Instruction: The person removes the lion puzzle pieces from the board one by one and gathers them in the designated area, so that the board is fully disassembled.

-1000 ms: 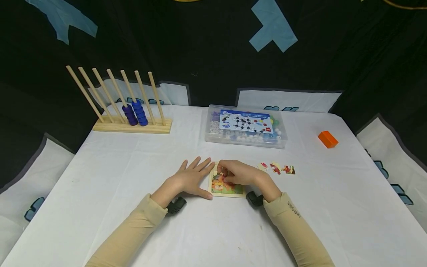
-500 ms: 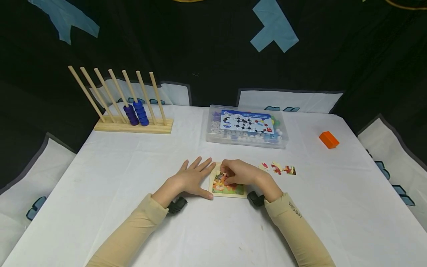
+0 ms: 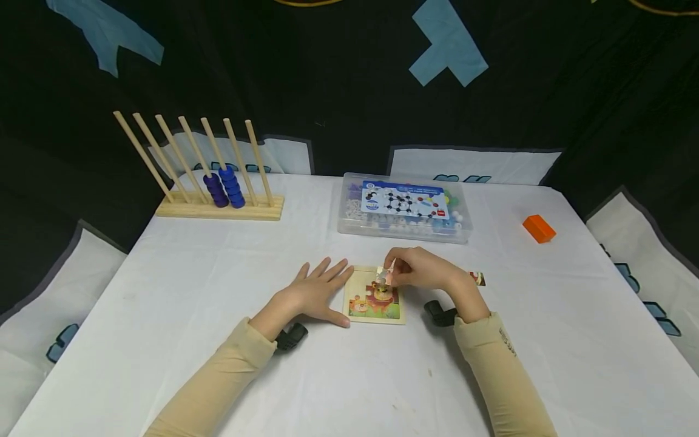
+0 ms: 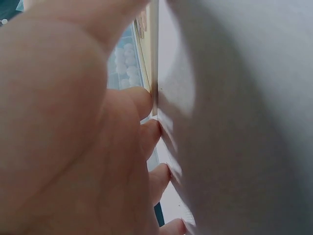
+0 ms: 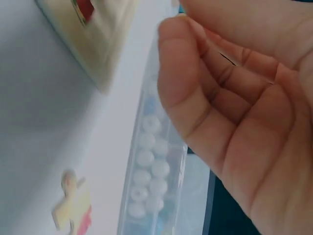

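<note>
A small square jigsaw puzzle board (image 3: 357, 280) with a pale wooden frame lies on the table, partly filled with an animal picture. Over its upper right part, my right hand (image 3: 417, 267) pinches a light puzzle piece (image 3: 381, 276) between thumb and fingers. My left hand (image 3: 311, 295) rests with fingers spread along the board's left side. In the left wrist view the frame edge (image 4: 155, 63) runs close by the fingertips. Below my right hand, the right wrist view has a loose yellow and pink puzzle piece (image 5: 74, 205) on the cloth. Another loose piece (image 3: 477, 278) shows beyond the right wrist.
Behind the board stands a clear plastic box (image 3: 404, 227) of molecule model parts with a printed label. At the back left is a wooden peg abacus (image 3: 218, 210) with purple and blue rings. An orange block (image 3: 539, 228) lies at the right on the white tablecloth (image 3: 349, 382).
My right hand has moved right and away from me, with a puzzle piece now visible in its fingers. More of the board's picture is uncovered; loose pieces are now covered. My left hand has stayed.
</note>
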A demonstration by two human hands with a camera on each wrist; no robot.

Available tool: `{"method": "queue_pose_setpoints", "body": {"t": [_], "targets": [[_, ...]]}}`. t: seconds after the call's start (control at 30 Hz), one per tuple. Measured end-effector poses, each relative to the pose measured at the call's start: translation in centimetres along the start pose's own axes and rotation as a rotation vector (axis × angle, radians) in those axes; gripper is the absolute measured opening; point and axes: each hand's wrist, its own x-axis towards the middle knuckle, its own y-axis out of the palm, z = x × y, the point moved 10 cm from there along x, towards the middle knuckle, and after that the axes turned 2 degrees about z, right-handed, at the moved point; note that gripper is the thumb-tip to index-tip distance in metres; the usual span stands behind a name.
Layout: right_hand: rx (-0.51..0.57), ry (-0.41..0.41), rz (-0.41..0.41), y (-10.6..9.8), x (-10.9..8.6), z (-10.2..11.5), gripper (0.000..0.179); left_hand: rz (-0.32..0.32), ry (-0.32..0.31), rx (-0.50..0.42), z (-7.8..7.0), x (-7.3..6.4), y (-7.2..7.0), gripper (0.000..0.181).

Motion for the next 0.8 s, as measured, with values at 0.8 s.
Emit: {"method": "queue_pose_setpoints", "body": {"t": [0.8], "targets": [[-0.023,0.168,0.083,1.3,-6.6,-5.3,0.016,-0.002,0.004,-0.002,0.1,0.1,0.3,0.107]]}}
